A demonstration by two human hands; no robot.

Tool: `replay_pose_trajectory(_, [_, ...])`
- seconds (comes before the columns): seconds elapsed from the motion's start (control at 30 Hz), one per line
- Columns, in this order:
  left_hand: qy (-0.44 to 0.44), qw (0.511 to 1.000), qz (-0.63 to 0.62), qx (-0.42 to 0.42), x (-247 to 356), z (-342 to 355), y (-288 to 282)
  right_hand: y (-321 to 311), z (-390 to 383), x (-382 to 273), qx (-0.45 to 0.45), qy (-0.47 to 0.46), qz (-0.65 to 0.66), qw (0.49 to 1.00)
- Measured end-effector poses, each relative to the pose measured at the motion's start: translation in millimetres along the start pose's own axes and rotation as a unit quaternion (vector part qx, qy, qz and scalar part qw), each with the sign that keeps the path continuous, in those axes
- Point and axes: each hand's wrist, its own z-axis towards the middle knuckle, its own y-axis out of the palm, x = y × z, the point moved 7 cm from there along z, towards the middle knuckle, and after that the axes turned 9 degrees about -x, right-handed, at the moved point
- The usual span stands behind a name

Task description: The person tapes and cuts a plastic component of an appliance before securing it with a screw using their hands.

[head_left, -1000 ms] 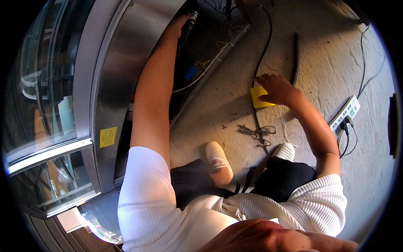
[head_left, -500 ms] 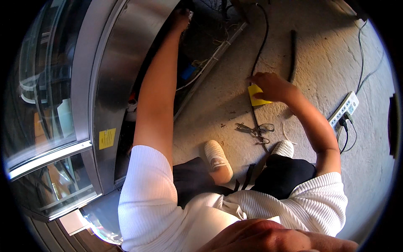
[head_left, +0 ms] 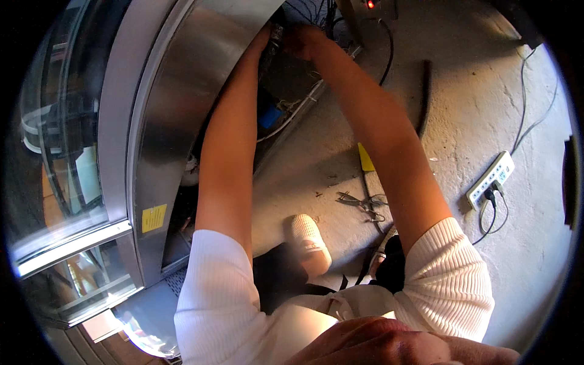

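Note:
My left hand [head_left: 261, 38] reaches into the open lower recess of the steel cabinet [head_left: 158, 91], beside a dark, crinkled, shiny part [head_left: 275, 38]; its fingers are mostly hidden. Close to its right, my right hand [head_left: 302, 42] is in shadow inside the same recess, its fingers too dark to make out. Below the hands are wiring, a blue component [head_left: 269, 117] and a white cable [head_left: 283, 125] along the recess edge.
On the concrete floor lie a yellow square [head_left: 365, 157], cables, a short black hose [head_left: 424, 97], small tools [head_left: 353, 200] and a white power strip [head_left: 490, 181] with plugs. A red light [head_left: 370, 4] glows at the top. Glass panels [head_left: 67, 152] stand left.
My right hand has moved up and left from over the yellow square into the recess beside my left hand, which stays there. More of the floor around the hose is shadowed.

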Motion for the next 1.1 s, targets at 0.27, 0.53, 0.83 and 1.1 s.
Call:
replay_pose_trajectory(0.27, [-0.092, 0.988, -0.112, -0.051, -59.3, 6.7, -20.8, 32.1, -6.7, 33.3, -0.068, 0.011, 0.228, 0.971])
replay_pose_trajectory(0.53, [-0.055, 0.986, -0.151, -0.032, -4.1, -18.2, -11.1, 31.7, -6.1, 45.4, -0.09, 0.017, 0.317, 0.944])
replay_pose_trajectory(0.83, [-0.068, 0.982, -0.169, -0.04, 4.3, -20.1, -11.8, 23.9, 13.0, 45.2, -0.145, 0.004, 0.301, 0.942])
replay_pose_trajectory(1.1, [-0.08, 0.98, -0.178, -0.039, 9.1, -25.8, -15.2, 18.4, -10.5, 32.7, -0.101, 0.055, 0.228, 0.967])
